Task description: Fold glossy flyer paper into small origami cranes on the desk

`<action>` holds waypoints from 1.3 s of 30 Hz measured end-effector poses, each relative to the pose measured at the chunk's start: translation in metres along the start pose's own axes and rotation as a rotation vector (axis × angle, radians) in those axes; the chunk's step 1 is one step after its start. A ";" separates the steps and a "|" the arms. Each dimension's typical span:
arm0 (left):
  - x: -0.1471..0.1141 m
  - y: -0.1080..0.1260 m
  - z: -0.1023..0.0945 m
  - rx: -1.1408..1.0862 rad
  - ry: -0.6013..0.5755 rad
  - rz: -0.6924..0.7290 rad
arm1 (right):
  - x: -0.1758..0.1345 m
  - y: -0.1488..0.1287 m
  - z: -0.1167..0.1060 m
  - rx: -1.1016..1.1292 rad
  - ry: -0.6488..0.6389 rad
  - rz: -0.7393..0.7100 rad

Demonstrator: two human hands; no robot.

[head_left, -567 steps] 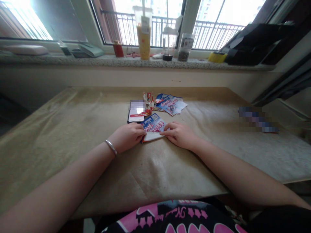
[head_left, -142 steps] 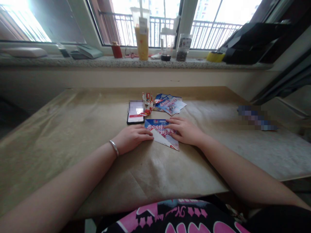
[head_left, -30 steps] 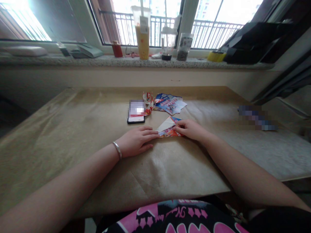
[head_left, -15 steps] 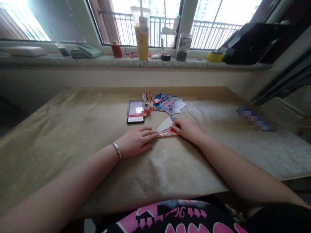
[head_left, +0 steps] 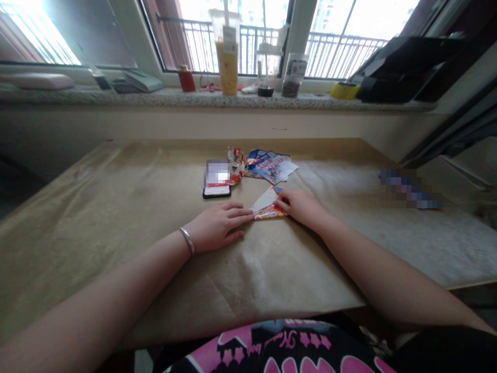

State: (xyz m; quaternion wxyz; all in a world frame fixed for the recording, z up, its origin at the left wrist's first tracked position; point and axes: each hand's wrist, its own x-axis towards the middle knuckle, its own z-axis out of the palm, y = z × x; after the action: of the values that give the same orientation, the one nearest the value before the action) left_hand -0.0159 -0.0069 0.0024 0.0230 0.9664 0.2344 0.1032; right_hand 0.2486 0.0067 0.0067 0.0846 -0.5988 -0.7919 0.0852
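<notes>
A folded paper (head_left: 266, 201), white on one face with red, orange and blue print, lies on the table in front of me. My left hand (head_left: 219, 227) is stretched out flat, its fingertips touching the paper's pointed left end. At the other end, my right hand (head_left: 301, 206) has its thumb and fingers closed on the paper by the fold; they hide part of its right side. Just beyond lie a phone (head_left: 217, 190), a crumpled red and white paper piece (head_left: 237, 165) and several blue printed sheets (head_left: 274, 166) fanned over one another.
A beige cloth (head_left: 155, 176) covers the table. A blurred blue object (head_left: 409, 189) lies far right. On the window sill (head_left: 155, 98) stand a tall cup of yellow drink (head_left: 228, 67), a clear cup (head_left: 293, 75), a red container (head_left: 187, 80) and a black bag (head_left: 396, 72).
</notes>
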 end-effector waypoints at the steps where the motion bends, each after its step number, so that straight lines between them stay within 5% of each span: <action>1: 0.000 0.000 0.000 0.000 0.003 0.001 | 0.000 0.000 0.000 0.016 -0.003 -0.002; 26: 0.002 0.002 -0.001 0.040 0.017 0.016 | 0.000 -0.001 0.001 0.028 0.033 0.063; 32: 0.001 0.002 0.000 0.063 0.025 0.030 | -0.007 -0.003 0.000 -0.051 0.209 -0.055; 39: 0.002 0.000 0.002 0.065 0.016 0.051 | -0.011 -0.025 0.001 -0.210 0.194 -0.343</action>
State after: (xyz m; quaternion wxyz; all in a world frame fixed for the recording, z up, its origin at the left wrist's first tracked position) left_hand -0.0140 -0.0064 0.0004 -0.0131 0.9715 0.2129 0.1036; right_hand 0.2277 -0.0106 0.0116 0.1108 -0.4664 -0.8747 -0.0714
